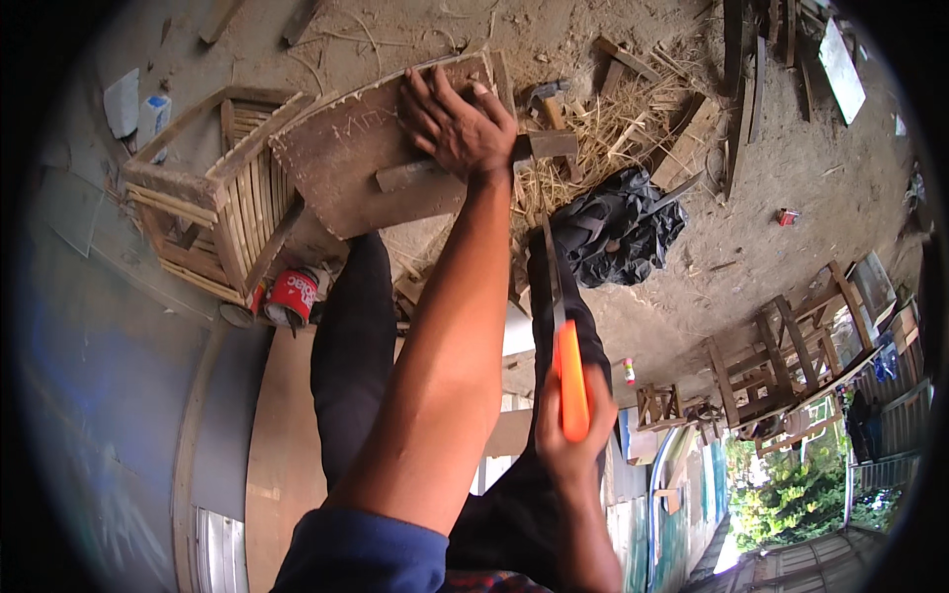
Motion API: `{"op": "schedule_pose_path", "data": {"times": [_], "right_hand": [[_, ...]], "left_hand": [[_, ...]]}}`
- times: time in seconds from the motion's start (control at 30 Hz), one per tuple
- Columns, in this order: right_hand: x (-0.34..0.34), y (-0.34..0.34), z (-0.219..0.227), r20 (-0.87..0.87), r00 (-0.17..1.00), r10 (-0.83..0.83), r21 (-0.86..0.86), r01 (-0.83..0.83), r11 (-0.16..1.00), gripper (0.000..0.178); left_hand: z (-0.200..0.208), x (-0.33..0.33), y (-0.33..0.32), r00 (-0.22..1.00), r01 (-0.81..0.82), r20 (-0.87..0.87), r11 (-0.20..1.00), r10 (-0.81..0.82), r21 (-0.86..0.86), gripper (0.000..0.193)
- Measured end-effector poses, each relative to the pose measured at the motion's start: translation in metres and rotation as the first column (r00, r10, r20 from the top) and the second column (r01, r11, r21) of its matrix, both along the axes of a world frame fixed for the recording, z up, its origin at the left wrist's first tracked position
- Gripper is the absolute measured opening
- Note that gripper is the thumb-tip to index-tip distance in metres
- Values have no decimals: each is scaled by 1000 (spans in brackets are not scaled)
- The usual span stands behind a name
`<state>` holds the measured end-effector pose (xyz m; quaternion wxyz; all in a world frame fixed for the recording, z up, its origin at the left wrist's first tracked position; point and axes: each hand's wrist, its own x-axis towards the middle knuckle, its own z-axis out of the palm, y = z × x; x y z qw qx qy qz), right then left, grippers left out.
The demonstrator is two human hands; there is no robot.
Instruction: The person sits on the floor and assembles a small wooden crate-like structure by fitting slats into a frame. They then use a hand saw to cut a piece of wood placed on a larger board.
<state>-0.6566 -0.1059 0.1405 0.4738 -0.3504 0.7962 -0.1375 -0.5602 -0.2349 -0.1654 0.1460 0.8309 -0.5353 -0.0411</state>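
My left hand lies flat on a worn brown board, its fingers stretched out and a little apart. Under the heel of that hand and the wrist runs a short wooden strip, which sticks out past the board's right side. The orange handle of a handsaw is wrapped in the fingers of my right hand. Its narrow blade points away from me, over my right leg, with the tip below the strip's free end and seemingly apart from it. A hammer rests just beyond the strip.
A slatted wooden frame stands left of the board, with a red can near it. Right of my leg lies a crumpled black plastic bag beside straw-like shavings and wood scraps. Wooden frames stand farther right.
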Motion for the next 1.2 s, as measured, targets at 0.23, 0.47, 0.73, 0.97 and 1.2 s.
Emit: {"op": "schedule_pose_path", "data": {"times": [0.23,0.47,0.73,0.97,1.2], "right_hand": [[10,-22,-62,91,993,-79,16,78,997,17],[-4,-25,-16,140,987,-75,103,61,993,9],[19,-39,-107,88,995,-39,-106,48,993,13],[-16,64,-74,145,988,57,-78,-46,996,26],[-21,24,40,53,999,10,107,-16,994,12]], "left_hand": [[-2,-1,8,1000,-9,-18,1000,9,7,53],[-2,2,3,998,51,32,998,-50,-33,53],[-3,-1,4,1000,16,12,1000,-15,-12,51],[-8,1,2,998,51,45,997,-48,-56,47],[0,-1,6,998,33,-48,999,-34,-35,49]]}}
